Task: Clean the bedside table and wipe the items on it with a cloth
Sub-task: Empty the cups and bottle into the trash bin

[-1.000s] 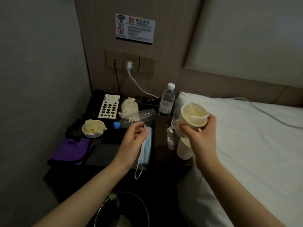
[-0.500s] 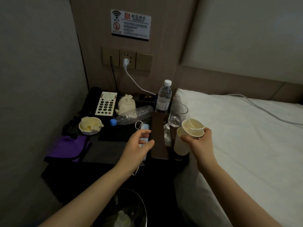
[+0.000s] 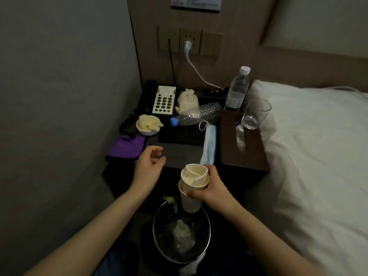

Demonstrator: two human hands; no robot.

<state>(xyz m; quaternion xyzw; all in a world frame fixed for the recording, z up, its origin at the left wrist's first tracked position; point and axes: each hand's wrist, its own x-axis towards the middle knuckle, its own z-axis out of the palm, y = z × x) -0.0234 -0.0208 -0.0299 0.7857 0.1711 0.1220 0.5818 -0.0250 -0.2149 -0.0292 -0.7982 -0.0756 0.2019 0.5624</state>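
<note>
Two cups: stacked paper cups point(image 3: 191, 188), the upper one crumpled, gripped in my right hand point(image 3: 214, 191) directly above the waste bin point(image 3: 207, 244) on the floor.
Left hand: my left hand point(image 3: 148, 166) hovers over the front edge of the bench point(image 3: 179, 154), fingers loosely curled and apart, holding nothing.
Cloth: the purple cloth point(image 3: 125, 147) lies bunched at the bench's left front corner, just beside my left hand, untouched.
On the bench: a telephone point(image 3: 159, 99) at the back left, a white dish point(image 3: 146, 128) with crumpled yellowish paper in front of it, a small drawstring pouch point(image 3: 187, 100), an empty plastic bottle point(image 3: 196, 114) on its side, an upright water bottle point(image 3: 237, 90), and a blue face mask point(image 3: 209, 144) hanging over the front edge.
Right side: a dark tissue box point(image 3: 253, 152) with a glass tumbler point(image 3: 255, 113) on top, next to the bed point(image 3: 318, 156).
Step in hand: clearing rubbish before any wiping, as I judge it; the cups look ready to drop.
Next move: release the cups squarely over the bin's mouth, then probably bin the mask and the lying bottle, and take up the cloth.
Progress: early; most items remain on the bench.
</note>
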